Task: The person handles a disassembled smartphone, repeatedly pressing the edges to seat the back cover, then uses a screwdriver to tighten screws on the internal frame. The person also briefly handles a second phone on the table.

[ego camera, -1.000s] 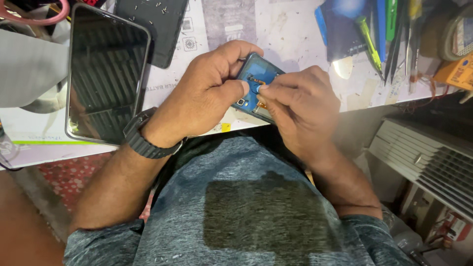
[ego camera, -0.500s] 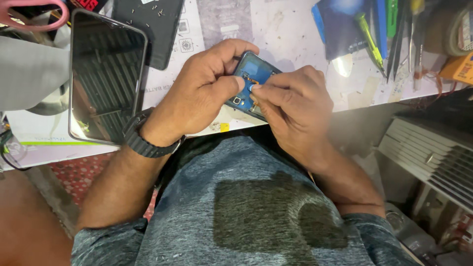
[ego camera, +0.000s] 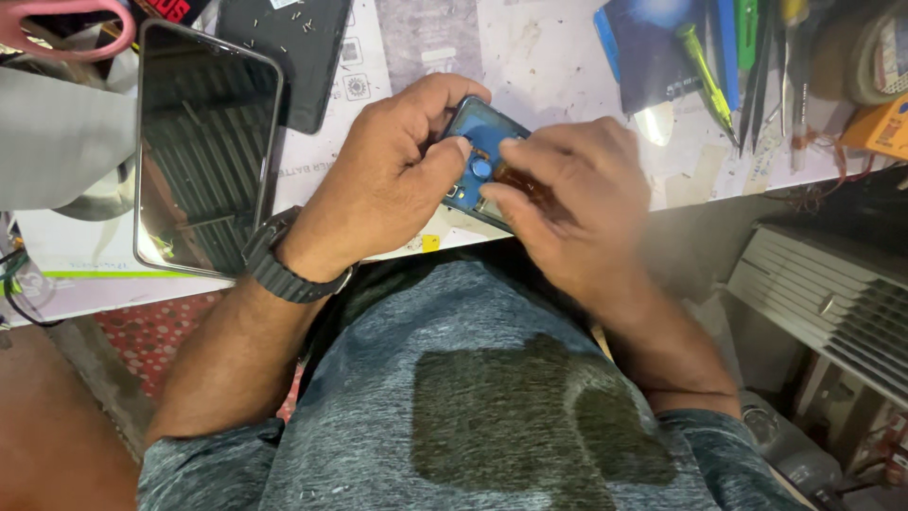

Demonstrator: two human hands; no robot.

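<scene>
- Here, both hands meet over the near edge of the white workbench (ego camera: 567, 57), and between them sits a small blue phone part (ego camera: 478, 142), an opened frame with a round blue piece and small metal bits showing on its inner face.
- The left hand (ego camera: 388, 185) grips the part from its left side: the fingers curl over the far top corner and the thumb presses across the inner face, so this hand is closed firmly on the part.
- The right hand (ego camera: 567, 203) covers the part's right half; its fingertips (ego camera: 511, 151) pinch down onto the face just right of the left thumb. Whether they hold anything thin between them cannot be told, as this hand is blurred.
- A dark wristwatch (ego camera: 284, 270) wraps the left wrist, just behind the grip on the near side.
- Left of the gripping hand, close but apart, lies a large smartphone (ego camera: 203, 142) with a dark reflecting screen facing up.
- Beyond the left hand's knuckles lies a black rectangular panel (ego camera: 293, 52) with tiny screws scattered on it.
- Well to the right of the right hand lies a yellow-green screwdriver (ego camera: 705, 71) beside a dark blue card (ego camera: 653, 57), with several other slim tools in a row farther right.
- Below the hands, toward the person, is a grey mottled shirt (ego camera: 492, 416) with a dark patch on it.
</scene>
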